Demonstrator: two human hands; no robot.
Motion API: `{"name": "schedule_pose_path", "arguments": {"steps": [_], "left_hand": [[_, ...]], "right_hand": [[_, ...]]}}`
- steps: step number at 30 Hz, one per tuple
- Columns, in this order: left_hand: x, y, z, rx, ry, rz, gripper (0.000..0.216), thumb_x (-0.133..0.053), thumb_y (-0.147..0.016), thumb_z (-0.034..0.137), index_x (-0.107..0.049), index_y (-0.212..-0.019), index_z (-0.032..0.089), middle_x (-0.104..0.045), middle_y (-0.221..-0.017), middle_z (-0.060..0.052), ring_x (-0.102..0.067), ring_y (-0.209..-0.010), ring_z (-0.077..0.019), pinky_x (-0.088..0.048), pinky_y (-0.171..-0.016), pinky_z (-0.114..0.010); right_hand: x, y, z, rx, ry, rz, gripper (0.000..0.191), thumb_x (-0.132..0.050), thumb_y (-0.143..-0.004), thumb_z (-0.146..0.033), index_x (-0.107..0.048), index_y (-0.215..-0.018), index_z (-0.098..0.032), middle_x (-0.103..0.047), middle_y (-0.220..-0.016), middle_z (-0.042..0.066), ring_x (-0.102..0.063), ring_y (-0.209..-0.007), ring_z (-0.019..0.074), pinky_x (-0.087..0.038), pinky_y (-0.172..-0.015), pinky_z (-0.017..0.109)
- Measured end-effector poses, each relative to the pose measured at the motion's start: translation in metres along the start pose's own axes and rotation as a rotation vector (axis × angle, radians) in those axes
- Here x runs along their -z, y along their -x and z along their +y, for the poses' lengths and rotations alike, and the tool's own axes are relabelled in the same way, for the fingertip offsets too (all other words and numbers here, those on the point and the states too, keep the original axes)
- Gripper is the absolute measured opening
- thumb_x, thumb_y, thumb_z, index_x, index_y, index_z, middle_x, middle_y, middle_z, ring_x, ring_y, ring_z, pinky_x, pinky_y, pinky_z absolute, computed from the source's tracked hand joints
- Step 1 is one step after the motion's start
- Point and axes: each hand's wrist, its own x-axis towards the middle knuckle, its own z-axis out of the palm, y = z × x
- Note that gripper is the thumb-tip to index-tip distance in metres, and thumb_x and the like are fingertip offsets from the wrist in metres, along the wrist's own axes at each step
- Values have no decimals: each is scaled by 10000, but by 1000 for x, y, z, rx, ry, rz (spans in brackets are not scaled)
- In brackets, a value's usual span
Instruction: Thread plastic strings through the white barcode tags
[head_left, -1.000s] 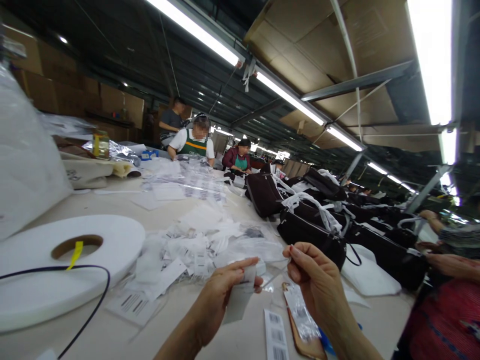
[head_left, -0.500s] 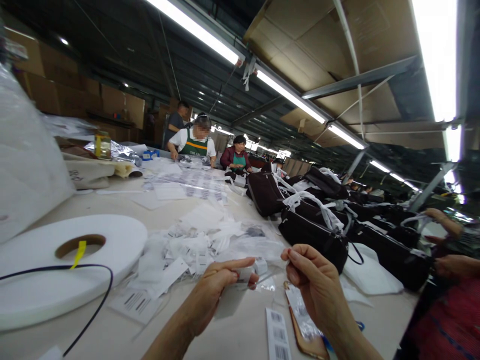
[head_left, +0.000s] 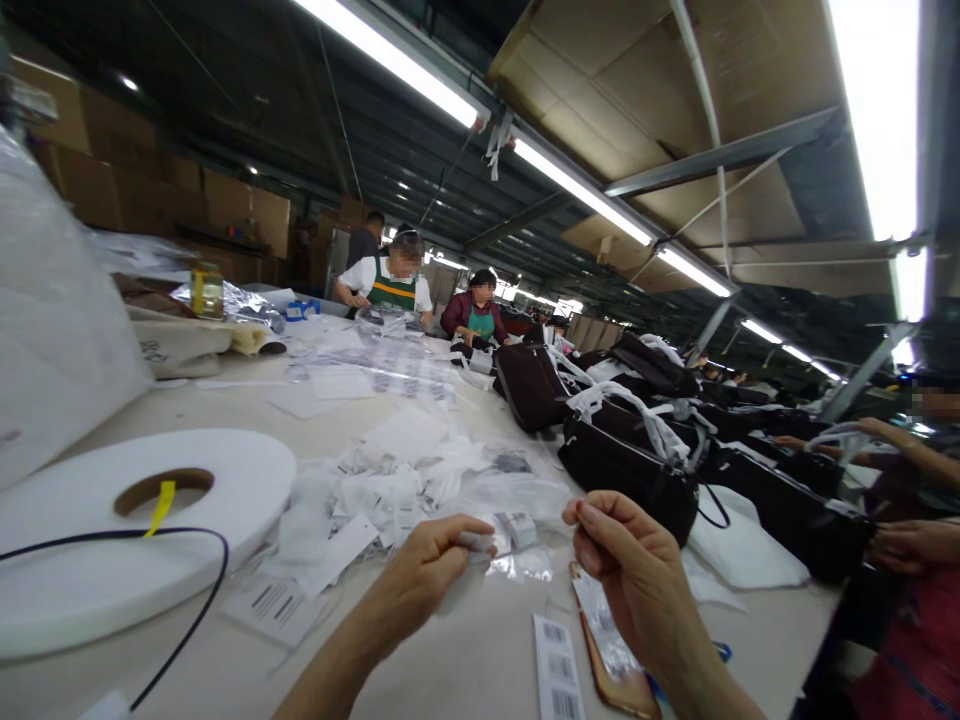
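Observation:
My left hand is closed, with thumb and fingers pinching a small white tag that shows nearly edge-on. Just beyond its fingertips are a small printed white label and some clear plastic film. To the right, my right hand is held in a tight pinch, fingertips together; whatever is between them is too small to make out. A strip of barcode stickers and a phone-shaped thing with a tan edge lie under and beside the right hand.
A loose heap of white tags covers the table ahead. A large white roll with a black cord lies at left. Black bags with wrapped handles are piled at right. Co-workers stand around the table.
My left hand has turned and shifted slightly left; the tag in it, seen broad before, now shows thin. The right hand keeps its pinch almost in place.

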Motion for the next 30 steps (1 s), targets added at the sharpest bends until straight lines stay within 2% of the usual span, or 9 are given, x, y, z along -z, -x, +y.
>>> {"name": "schedule_pose_path", "arguments": {"steps": [3,8,20,26,30], "left_hand": [[1,-1,-3,-8,-26,20,291,-461,-683,158,-679,-876,169,-676,-700,7,-543,-614,-159,-356,-564,-237],[2,-3,-4,-65,-36,3,264,-470,-688,154,-705,-806,178,-689,-781,0,-567,-774,-192,-380,-717,-251],[10,0,-2,-67,-140,52,348,-428,-697,159,-723,-878,196,-713,-808,-8,-588,-808,-229,-382,-777,-291],[11,3,0,-128,-306,129,368,-443,-697,134,-715,-928,223,-703,-983,-27,-564,-950,-262,-345,-892,-330],[12,4,5,-181,-388,92,394,-422,-713,113,-696,-975,218,-691,-1015,-37,-557,-946,-258,-324,-891,-341]], "right_hand": [[0,0,0,5,2,8,166,-732,-640,-275,-618,-627,-154,-624,-650,13,-381,-422,47,-250,-408,199],[1,1,-1,-1,-6,19,169,-740,-624,-272,-618,-620,-155,-622,-646,8,-379,-418,44,-252,-407,198],[7,3,0,-20,-10,43,176,-739,-628,-280,-614,-624,-156,-616,-643,-1,-376,-419,38,-241,-419,192],[7,6,5,-43,-25,24,192,-746,-622,-288,-607,-629,-155,-623,-644,5,-376,-419,37,-250,-421,189],[7,10,6,-62,-35,8,179,-738,-636,-277,-607,-634,-155,-621,-653,2,-380,-424,33,-248,-424,182]]}}
